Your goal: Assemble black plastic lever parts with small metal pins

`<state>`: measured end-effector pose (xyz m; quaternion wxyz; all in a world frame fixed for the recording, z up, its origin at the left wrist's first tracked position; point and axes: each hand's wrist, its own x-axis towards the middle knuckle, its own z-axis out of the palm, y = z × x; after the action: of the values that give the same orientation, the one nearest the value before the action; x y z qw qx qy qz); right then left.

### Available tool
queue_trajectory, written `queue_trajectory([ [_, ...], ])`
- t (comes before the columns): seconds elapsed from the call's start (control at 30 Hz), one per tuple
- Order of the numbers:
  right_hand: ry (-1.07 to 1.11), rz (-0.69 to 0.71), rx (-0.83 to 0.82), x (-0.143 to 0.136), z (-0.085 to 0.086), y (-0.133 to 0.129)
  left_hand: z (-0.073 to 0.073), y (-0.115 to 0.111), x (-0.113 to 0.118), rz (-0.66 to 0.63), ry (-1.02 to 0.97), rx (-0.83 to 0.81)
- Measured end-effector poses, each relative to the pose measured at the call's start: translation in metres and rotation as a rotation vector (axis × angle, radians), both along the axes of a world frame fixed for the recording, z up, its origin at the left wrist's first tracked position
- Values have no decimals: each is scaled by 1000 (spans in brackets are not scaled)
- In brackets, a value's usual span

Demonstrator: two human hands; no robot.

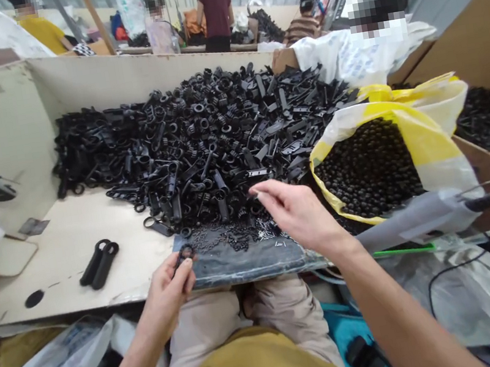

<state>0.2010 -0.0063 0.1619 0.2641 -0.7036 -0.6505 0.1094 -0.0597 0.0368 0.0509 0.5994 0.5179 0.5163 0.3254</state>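
Observation:
My left hand (170, 285) is closed around a black ring-ended plastic part (185, 253) at the near edge of the table. My right hand (293, 210) hovers over the small hardware with thumb and forefinger pinched together; whatever is between the fingertips is too small to make out. Below it lie short silver metal pins (267, 229) on a dark mat (244, 265). Small dark pieces (234, 235) are scattered beside the pins. Behind both hands rises a large heap of black plastic parts (191, 136), some with rings, some long and flat.
Two long black pieces with ring ends (100, 265) rest on the pale tabletop (56, 238) at left. To the right, a yellow-and-white bag (439, 146) holds many black balls (368, 170). Tall board walls (147, 68) border the heap. Several people are in the background.

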Motion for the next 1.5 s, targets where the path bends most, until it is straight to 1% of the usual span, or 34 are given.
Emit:
queue_trajectory([
  [0.03, 50, -68, 55, 7, -10, 7, 3, 1, 2, 17, -98, -88],
  [0.07, 75, -107, 88, 12, -19, 14, 6, 1, 6, 30, -183, -158],
  [0.1, 71, -128, 93, 14, -28, 22, 7, 1, 10, 40, -258, -213],
  [0.17, -18, -116, 35, 15, -40, 35, 8, -2, 19, 55, -379, -285],
  [0.27, -241, -48, -81, 10, -49, 48, 8, -8, 30, 77, -463, -309],
  [0.33, -310, -29, -80, 10, -53, 54, 8, -9, 33, 81, -488, -309],
  [0.37, -297, -40, -50, 10, -53, 55, 9, -9, 34, 76, -506, -322],
  [0.43, -184, -75, 38, 14, -54, 56, 10, -8, 33, 62, -560, -375],
  [0.5, 7, -119, 115, 15, -54, 50, 11, -5, 30, 48, -614, -424],
  [0.57, 220, -162, 134, 10, -58, 36, 11, -3, 27, 42, -636, -431],
  [0.6, 345, -149, 122, 6, -61, 27, 11, -2, 26, 40, -636, -425],
  [0.63, 477, -99, 90, 0, -66, 18, 11, -1, 25, 38, -630, -417],
  [0.7, 684, 80, -60, -14, -75, 2, 12, -1, 23, 27, -604, -406],
  [0.77, 758, 260, -202, -26, -83, -4, 12, -2, 23, -8, -561, -393],
  [0.8, 750, 330, -239, -31, -86, -3, 12, -4, 23, -31, -534, -384],
  [0.87, 694, 411, -250, -37, -87, 5, 12, -7, 24, -76, -500, -362],
  [0.93, 634, 420, -232, -42, -88, 16, 11, -11, 27, -89, -501, -339],
  [0.97, 598, 395, -210, -45, -89, 20, 10, -12, 29, -73, -512, -332],
  [1.03, 498, 288, -106, -53, -93, 23, 8, -13, 34, 29, -549, -311],
  [1.1, 388, 180, 59, -63, -100, 17, 6, -11, 40, 187, -592, -285],
  [1.13, 336, 158, 132, -67, -104, 12, 5, -10, 42, 257, -612, -270],
  [1.17, 287, 165, 183, -71, -109, 6, 4, -9, 44, 302, -626, -261],
  [1.2, 235, 189, 218, -75, -113, 0, 3, -8, 45, 318, -634, -265],
  [1.27, 128, 229, 267, -78, -120, -10, 3, -6, 46, 298, -641, -298],
  [1.33, 42, 226, 322, -76, -124, -15, 3, -5, 45, 253, -645, -358],
  [1.4, -19, 237, 364, -72, -124, -16, 4, -5, 44, 219, -643, -418],
  [1.5, -94, 297, 409, -63, -120, -15, 5, -5, 45, 195, -646, -470],
])
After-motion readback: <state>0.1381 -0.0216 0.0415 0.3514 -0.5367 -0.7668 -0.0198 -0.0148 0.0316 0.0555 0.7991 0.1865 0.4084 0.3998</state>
